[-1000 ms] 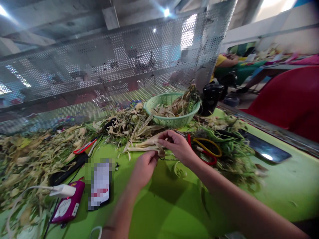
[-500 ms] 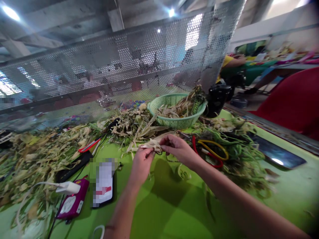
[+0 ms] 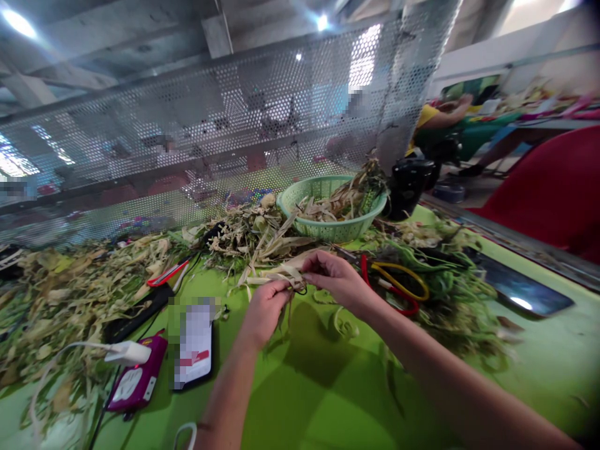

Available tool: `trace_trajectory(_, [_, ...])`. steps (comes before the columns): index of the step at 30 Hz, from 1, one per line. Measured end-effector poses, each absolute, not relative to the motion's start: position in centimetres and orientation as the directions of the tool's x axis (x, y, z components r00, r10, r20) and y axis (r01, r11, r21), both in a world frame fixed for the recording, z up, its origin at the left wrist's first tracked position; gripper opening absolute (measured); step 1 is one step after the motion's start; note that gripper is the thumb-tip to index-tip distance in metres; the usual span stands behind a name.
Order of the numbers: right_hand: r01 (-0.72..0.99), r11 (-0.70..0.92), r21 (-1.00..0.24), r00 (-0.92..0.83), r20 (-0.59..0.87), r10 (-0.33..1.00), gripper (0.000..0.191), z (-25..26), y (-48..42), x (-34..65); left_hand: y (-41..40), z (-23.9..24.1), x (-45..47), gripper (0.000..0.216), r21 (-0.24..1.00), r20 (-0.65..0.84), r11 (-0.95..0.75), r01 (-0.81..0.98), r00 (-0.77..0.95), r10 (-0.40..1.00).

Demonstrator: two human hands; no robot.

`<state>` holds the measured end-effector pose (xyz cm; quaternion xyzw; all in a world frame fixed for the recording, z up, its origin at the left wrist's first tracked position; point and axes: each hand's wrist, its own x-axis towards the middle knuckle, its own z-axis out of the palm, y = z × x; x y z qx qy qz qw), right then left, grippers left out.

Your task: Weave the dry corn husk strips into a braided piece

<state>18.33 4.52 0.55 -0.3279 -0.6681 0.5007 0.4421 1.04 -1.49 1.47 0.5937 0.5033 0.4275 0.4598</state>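
Pale dried leaf strips stretch between my two hands above the green table. My left hand pinches them from below left, thumb and fingers pressed together. At their right end my right hand is closed on the same strips, its fingertips close to those of the left. A thin dark loop shows just under the strips, between the hands; I cannot make out what it is. Loose ends of leaf hang below my left fingers. Behind the hands, more long dry leaves lie on the table.
A light green basket of dried plants stands behind my hands. Red and yellow scissors handles rest by green fibres on the right, near a dark tablet. At left are a phone, a purple power bank and dried leaf heaps.
My left hand has shifted slightly left and down and turned. The strips have fanned out, and ends now dangle below the left fingers. My right hand has barely moved.
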Motion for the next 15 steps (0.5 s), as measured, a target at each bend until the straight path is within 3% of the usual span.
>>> trace_trajectory(10, [-0.075, 0.238, -0.968, -0.366, 0.249, 0.897, 0.014, 1.6, 4.1, 18.4, -1.4, 1.3, 0.6, 0.029, 0.988, -0.015, -0.004, 0.156, 0.122, 0.992])
trace_trajectory(15, [0.004, 0.153, -0.988, -0.442, 0.136, 0.887, 0.024, 1.6, 3.9, 18.2, -1.5, 1.5, 1.0, 0.028, 0.995, 0.052, -0.056, 0.078, 0.047, 0.998])
